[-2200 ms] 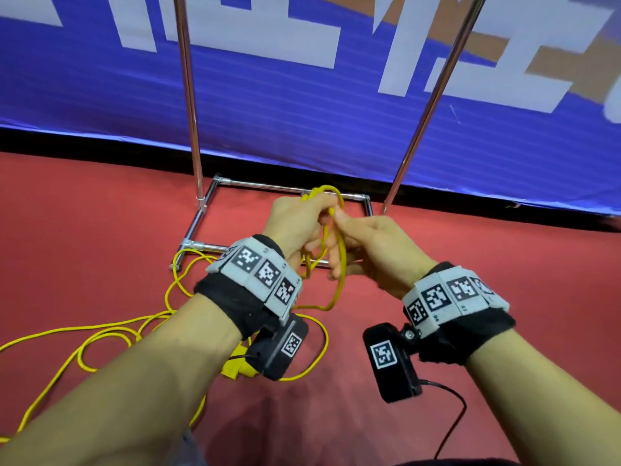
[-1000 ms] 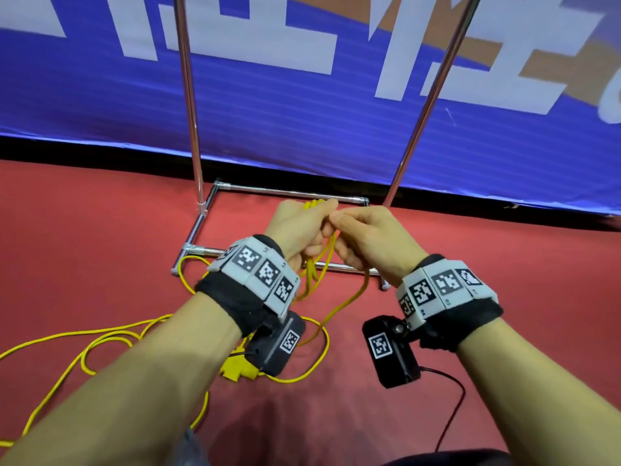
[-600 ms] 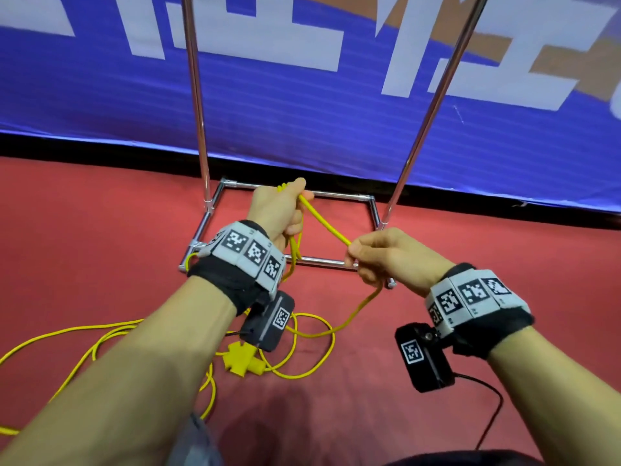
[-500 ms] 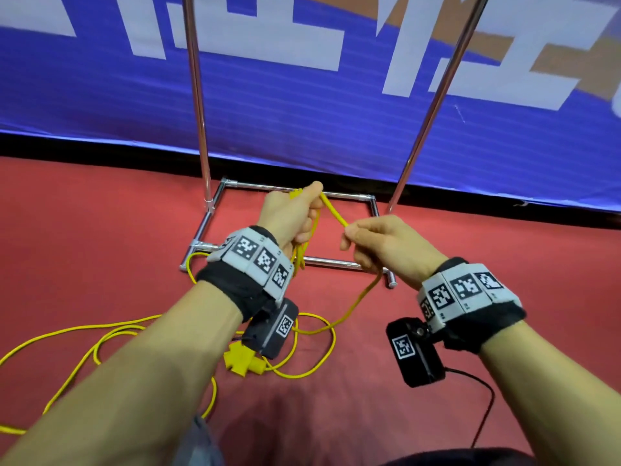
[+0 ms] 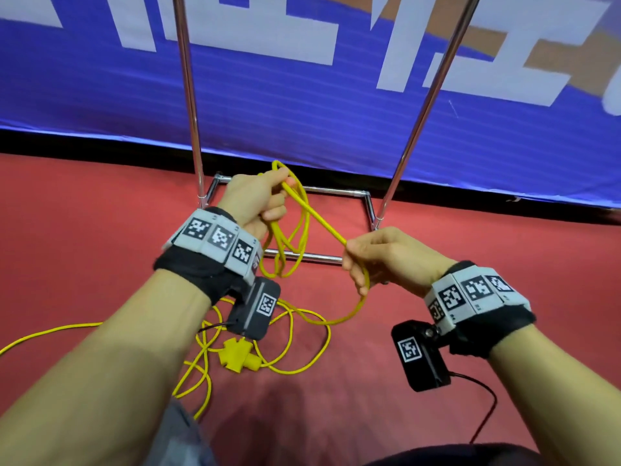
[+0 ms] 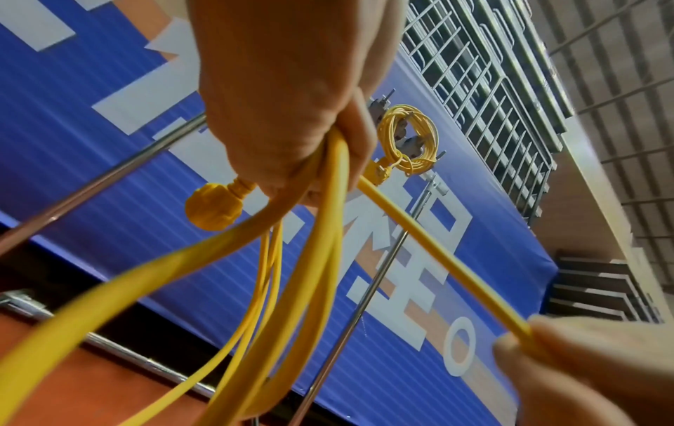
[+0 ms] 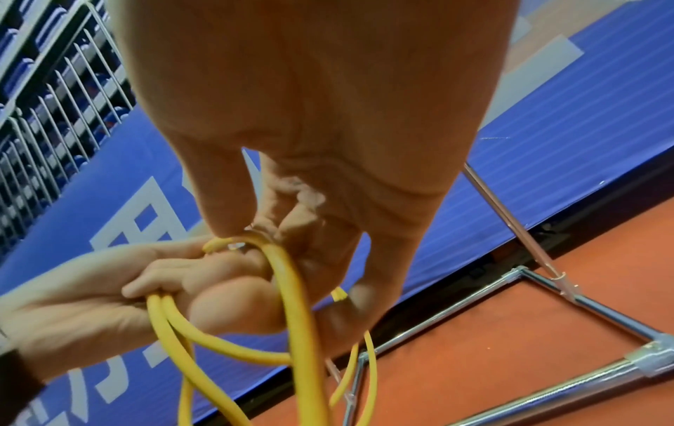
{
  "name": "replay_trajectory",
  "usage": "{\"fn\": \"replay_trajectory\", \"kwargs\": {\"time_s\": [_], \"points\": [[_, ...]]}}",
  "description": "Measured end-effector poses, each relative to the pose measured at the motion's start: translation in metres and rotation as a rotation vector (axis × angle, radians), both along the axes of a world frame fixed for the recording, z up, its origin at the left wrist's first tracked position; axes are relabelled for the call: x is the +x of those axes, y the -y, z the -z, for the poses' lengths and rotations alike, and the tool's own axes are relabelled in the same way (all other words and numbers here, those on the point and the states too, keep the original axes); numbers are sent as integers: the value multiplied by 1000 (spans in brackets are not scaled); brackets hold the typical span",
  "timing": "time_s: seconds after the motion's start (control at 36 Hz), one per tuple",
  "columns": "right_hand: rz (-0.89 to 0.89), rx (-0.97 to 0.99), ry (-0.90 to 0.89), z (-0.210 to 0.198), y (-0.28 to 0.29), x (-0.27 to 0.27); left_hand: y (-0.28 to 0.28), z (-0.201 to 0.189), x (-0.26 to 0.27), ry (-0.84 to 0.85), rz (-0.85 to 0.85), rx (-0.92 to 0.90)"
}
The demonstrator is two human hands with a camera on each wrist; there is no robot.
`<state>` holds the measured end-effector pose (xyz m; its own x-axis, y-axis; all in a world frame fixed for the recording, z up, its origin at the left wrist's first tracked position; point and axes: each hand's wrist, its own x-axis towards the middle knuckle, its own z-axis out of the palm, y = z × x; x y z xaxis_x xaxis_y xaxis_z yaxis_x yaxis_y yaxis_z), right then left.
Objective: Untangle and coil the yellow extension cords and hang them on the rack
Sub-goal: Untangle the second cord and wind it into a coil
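Observation:
My left hand (image 5: 268, 200) grips a small bundle of loops of the yellow extension cord (image 5: 285, 253), held above the rack's base. A yellow plug (image 6: 213, 210) sticks out beside that fist. A straight strand runs from there down to my right hand (image 5: 353, 260), which pinches it between thumb and fingers (image 7: 226, 219). Below the right hand the cord sags to the floor, where its slack and a yellow socket block (image 5: 238, 356) lie. Another coiled yellow cord (image 6: 408, 138) hangs high on the rack.
The chrome rack has two upright poles (image 5: 188, 95) (image 5: 433, 95) and a rectangular floor base (image 5: 336, 191) just beyond my hands. A blue banner (image 5: 302, 112) stands behind it. Loose cord trails left across the red floor (image 5: 50, 331). A black cable (image 5: 484, 415) lies at lower right.
My right hand has slid down and to the right along the cord, away from the left hand, stretching a longer strand between them. The left hand keeps its loops.

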<state>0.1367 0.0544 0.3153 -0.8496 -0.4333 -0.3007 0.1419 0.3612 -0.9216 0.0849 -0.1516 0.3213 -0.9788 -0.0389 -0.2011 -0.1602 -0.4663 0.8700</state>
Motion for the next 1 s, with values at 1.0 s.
{"fn": "replay_trajectory", "kwargs": {"time_s": [1.0], "points": [[42, -156, -28, -2, 38, -1, -14, 8, 3, -26, -94, -108]]}}
